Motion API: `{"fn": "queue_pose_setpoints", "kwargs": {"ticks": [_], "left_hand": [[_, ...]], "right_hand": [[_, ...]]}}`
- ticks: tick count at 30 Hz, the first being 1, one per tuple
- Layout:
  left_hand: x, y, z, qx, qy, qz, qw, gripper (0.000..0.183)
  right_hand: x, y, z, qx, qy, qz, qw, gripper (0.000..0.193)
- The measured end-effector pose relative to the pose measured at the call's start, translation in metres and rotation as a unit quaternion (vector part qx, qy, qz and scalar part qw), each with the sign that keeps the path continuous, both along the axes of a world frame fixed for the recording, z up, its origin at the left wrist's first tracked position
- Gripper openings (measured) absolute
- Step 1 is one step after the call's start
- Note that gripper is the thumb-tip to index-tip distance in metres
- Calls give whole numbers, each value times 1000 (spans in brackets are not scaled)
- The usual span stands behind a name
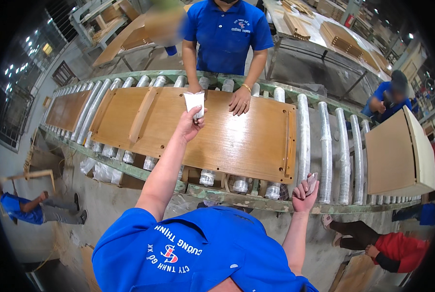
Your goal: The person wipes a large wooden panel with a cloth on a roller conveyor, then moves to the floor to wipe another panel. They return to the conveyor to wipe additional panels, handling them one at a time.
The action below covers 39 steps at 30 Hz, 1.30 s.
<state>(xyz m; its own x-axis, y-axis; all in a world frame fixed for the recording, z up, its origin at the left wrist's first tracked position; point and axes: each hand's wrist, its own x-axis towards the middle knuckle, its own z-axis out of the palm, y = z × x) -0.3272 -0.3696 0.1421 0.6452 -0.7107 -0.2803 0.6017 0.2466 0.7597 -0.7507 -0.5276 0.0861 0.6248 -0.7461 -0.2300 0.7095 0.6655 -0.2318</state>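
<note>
My left hand (190, 125) reaches over a brown wooden panel (217, 131) and is closed on a white sheet (194, 103), perhaps paper or sandpaper. A co-worker's hand (195, 88) is at the sheet's far end; whether it grips the sheet is hidden. Past the panel's right end, above the rollers' near rail, my right hand (305, 194) is closed on a small folded greyish piece (313, 181), maybe sandpaper. The panel lies flat, with dark holes along its edges, a wooden strip (143, 114) across its left part and another (291, 143) along its right end.
Wrapped rollers (326, 151) in a green frame carry the panel. Another panel (69, 109) lies left, a large box-like wooden piece (397, 153) right. The co-worker across rests a hand (240, 100) on the panel. More people are at the sides; stacked wood (346, 41) lies behind.
</note>
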Motion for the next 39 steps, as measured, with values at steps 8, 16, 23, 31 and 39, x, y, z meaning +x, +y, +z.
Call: {"fn": "queue_pose_setpoints", "kwargs": {"ticks": [8,16,23,31,39], "left_hand": [[-8,74,-34,51,-9,-15,999,35],[-39,246,-91,89,166,31,982,35],[-89,360,-128,197,145,37,969,26],[-174,419,-185,208,185,64,958,11],[-244,384,-198,229,163,49,959,15]], "right_hand": [[93,1,-16,47,113,162,979,28],[180,55,-60,19,169,287,943,25],[228,62,-69,-246,487,176,819,27],[175,150,-77,-560,499,141,645,25],[65,222,-130,-688,386,442,428,26]]}}
